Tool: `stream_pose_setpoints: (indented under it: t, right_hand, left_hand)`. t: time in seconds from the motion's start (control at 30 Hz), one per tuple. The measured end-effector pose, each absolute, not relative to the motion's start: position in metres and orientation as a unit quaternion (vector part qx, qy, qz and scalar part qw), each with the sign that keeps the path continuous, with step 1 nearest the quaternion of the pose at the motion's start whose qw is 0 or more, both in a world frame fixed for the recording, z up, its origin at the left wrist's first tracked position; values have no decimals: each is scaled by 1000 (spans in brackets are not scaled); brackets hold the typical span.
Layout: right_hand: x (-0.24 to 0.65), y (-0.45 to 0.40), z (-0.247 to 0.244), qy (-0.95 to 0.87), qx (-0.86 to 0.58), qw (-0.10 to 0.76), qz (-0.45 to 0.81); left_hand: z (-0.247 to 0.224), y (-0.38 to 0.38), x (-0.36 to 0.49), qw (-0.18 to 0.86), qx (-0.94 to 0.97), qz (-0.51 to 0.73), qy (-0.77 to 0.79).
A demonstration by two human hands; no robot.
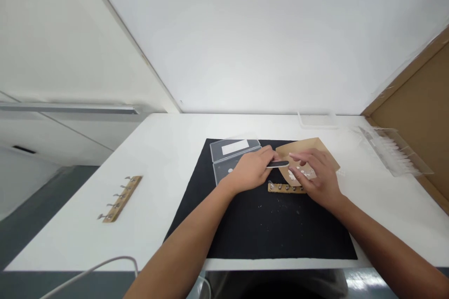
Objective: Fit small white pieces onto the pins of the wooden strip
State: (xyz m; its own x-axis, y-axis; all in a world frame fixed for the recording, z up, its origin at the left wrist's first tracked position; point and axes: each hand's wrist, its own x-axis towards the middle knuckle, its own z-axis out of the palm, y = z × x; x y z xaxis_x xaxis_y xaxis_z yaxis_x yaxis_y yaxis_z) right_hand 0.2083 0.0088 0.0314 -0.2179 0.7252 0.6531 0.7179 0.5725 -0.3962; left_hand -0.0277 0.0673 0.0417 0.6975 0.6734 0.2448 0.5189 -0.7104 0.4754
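Observation:
My left hand point(253, 167) is closed around a nail file point(278, 164), dark on its face with pale edges, its free end pointing right. Around the tip of that file, my right hand point(317, 175) has its thumb and fingers apart; I make out nothing in them. Beneath the hands a wooden strip with small metal stands point(286, 188) lies on the black mat point(280, 233), and a clear piece is at its left end. Brown paper point(328, 161) with small white pieces lies behind my right hand. A hinged clear case point(217, 152) with a white label lies open, partly hidden by my left hand.
A second wooden strip with metal stands point(122, 199) lies on the white table point(157, 163) to the left. At the right is a clear holder with rows of pale pieces point(394, 152). A clear tray point(317, 125) stands at the back; a white cable point(105, 264) hangs in front.

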Motion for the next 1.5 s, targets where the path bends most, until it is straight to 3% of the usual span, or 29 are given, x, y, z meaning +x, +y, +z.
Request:
stream_pose_setpoints:
  t: [0.2,0.43,0.7,1.0,1.27,1.4,1.5]
  right_hand:
    - [210,10,32,-786,-441,432,39]
    - [218,12,36,-810,-402,414,108]
    - [219,16,33,-802,-411,433,0]
    - [225,22,26,-797,-452,401,4]
    - [230,24,22,-776,-472,418,7]
    - [231,23,22,-759,-490,430,10]
    - [231,23,22,-753,-497,432,14]
  left_hand:
    - [44,59,-14,314,875,232,287]
    - [50,60,-12,386,843,246,282]
    - [47,57,-12,400,823,281,288]
    - [16,73,-17,257,835,409,262]
    - [15,87,-30,144,869,370,297]
    - [15,85,-32,29,870,252,424]
    - [18,80,-30,34,838,213,501]
